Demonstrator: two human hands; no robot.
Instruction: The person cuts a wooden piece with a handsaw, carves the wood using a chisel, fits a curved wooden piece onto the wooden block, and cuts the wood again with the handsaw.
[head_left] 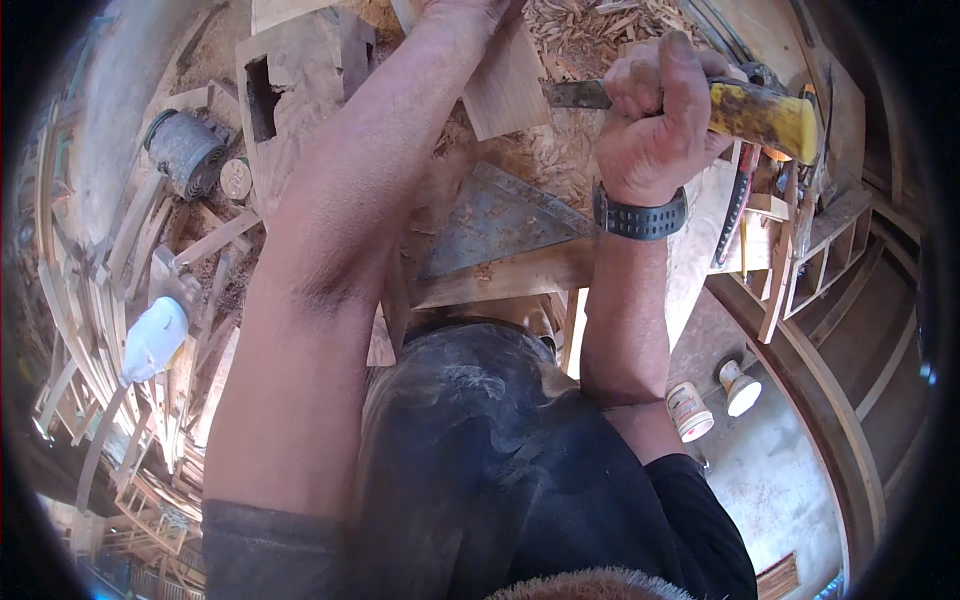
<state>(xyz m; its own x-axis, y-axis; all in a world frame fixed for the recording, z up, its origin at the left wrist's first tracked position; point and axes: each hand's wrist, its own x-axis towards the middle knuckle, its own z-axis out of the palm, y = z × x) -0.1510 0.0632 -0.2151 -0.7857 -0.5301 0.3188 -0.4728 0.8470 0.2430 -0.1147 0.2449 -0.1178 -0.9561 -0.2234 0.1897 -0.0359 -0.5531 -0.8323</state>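
My right hand (660,115) is closed around a tool with a worn yellow grip (770,120). The grip sticks out to the right of my fist, and a dark flat metal part (578,95) shows to its left; its full kind is unclear. My left arm reaches to the upper edge, where only part of my left hand (470,8) shows, its fingers out of sight. Just below that hand lies a flat pale board (508,85). A triangular metal plate (500,225) rests on the dusty bench in front of me.
Left of my forearm stands a wooden block (310,75) with a rectangular hole. Beyond it are a grey cylindrical motor-like part (185,150), wood strips and a whitish plastic jug (155,338). Wood shavings (600,30) cover the far bench. Two buckets (690,410) stand on the floor at right.
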